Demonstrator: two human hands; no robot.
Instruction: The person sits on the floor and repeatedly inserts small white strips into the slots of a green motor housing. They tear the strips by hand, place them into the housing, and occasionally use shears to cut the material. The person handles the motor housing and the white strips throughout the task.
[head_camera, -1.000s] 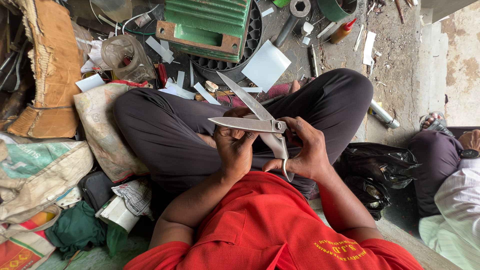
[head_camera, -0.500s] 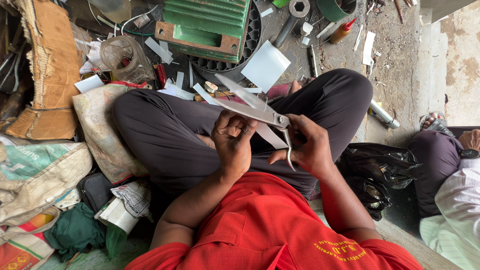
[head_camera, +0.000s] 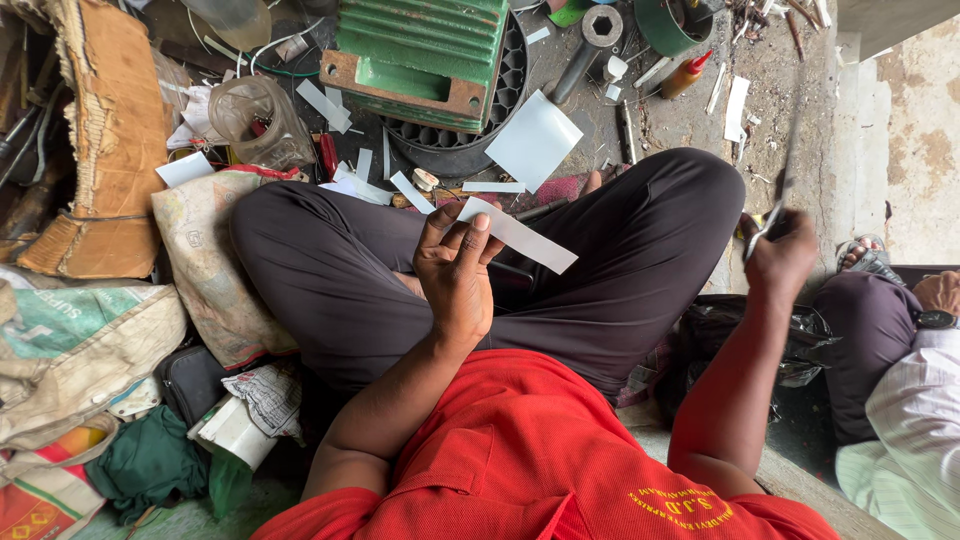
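I sit cross-legged in dark trousers and a red shirt. My left hand (head_camera: 458, 268) holds a long white paper strip (head_camera: 520, 235) pinched between thumb and fingers above my lap. My right hand (head_camera: 782, 255) has swung out to the right past my knee and grips the handle of a pair of large scissors (head_camera: 772, 205), whose blades are blurred and point upward. The scissors are well apart from the strip.
A green metal machine part (head_camera: 425, 55) on a black round base, a white paper sheet (head_camera: 535, 140) and several cut paper scraps (head_camera: 365, 185) lie ahead on the dirty floor. Bags and cardboard (head_camera: 100, 150) pile at left. Another seated person (head_camera: 900, 350) is at right.
The scissors were at the strip between both hands; now my right hand has carried them away to the right, and my left hand holds the cut strip alone.
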